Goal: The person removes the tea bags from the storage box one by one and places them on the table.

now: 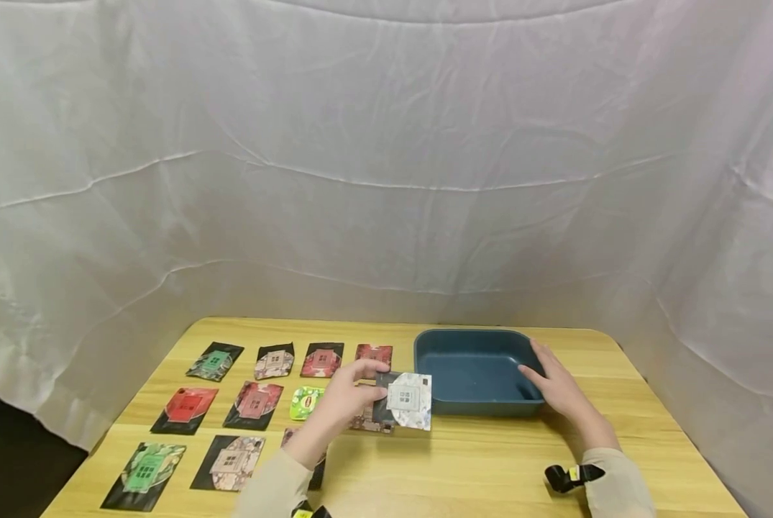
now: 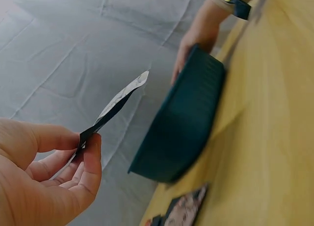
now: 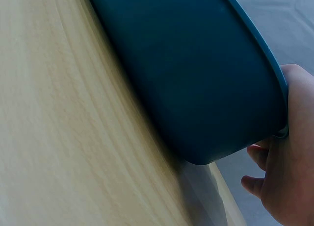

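Note:
My left hand pinches a flat black-and-white tea sachet between thumb and fingers. The left wrist view shows this sachet nearly edge-on, raised above the wooden table and apart from the dark blue plastic tub. In the head view it is just left of the tub, in front of a dark reddish sachet that it partly covers. My right hand grips the tub's right end, thumb over the rim and fingers outside. In the right wrist view, the tub wall hides part of that hand.
Several sachets lie in loose rows on the left of the table, among them a green one, a red one and a small yellow-green one. My left forearm partly covers another dark sachet. A pale curtain hangs behind.

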